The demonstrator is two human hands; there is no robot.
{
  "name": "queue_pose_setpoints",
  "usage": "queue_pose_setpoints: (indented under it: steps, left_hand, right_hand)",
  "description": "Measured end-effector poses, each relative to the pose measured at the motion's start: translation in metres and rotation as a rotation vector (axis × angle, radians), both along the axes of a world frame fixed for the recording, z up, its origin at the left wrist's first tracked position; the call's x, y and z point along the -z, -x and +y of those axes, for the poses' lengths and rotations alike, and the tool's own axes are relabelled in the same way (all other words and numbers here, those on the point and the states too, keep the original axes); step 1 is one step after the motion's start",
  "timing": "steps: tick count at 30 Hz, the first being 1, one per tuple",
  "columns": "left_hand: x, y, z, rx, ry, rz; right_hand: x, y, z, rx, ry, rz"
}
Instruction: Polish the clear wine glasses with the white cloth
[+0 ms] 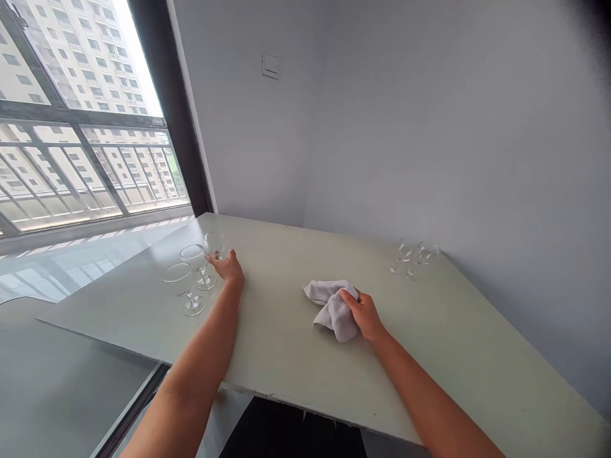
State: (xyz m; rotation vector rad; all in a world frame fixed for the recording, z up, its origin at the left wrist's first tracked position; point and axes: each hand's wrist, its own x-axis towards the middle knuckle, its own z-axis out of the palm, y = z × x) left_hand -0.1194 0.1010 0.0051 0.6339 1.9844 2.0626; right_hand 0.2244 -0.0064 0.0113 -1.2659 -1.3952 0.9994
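Observation:
My left hand (226,266) reaches to the left side of the table, its fingers and thumb around the lower part of a clear wine glass (214,242). The hand hides most of that glass's stem and foot. Two more stemmed glasses stand upright just beside it: a middle wine glass (201,278) and a nearer wine glass (193,301). Bunched in my right hand (365,314) is a pale grey-lilac cloth (337,312), gripped at its right side, with its loose folds at the table surface.
Several clear glasses (414,254) stand grouped at the table's far right, near the wall. The pale table (277,331) has its front edge close to my body. A window (95,127) is at the left, and a wall switch (270,65) sits above the far edge.

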Motion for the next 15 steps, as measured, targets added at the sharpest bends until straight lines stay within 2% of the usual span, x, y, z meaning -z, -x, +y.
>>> queue_pose_setpoints:
  steps: [3,6,9,15]
  left_hand:
    - [0.003,-0.002,0.002,-0.022,0.048,0.006]
    - [0.002,-0.018,-0.001,0.052,0.070,0.047]
    - [-0.002,-0.046,-0.011,0.183,0.085,0.128]
    - [-0.014,-0.109,-0.051,0.505,0.065,0.631]
  right_hand:
    - [-0.004,-0.005,0.004,0.021,0.174,0.346]
    - [-0.010,-0.007,0.004,0.011,0.270,0.559]
    - [-0.015,-0.008,0.004,0.029,0.270,0.605]
    - [-0.016,-0.009,0.004,0.194,0.094,0.500]
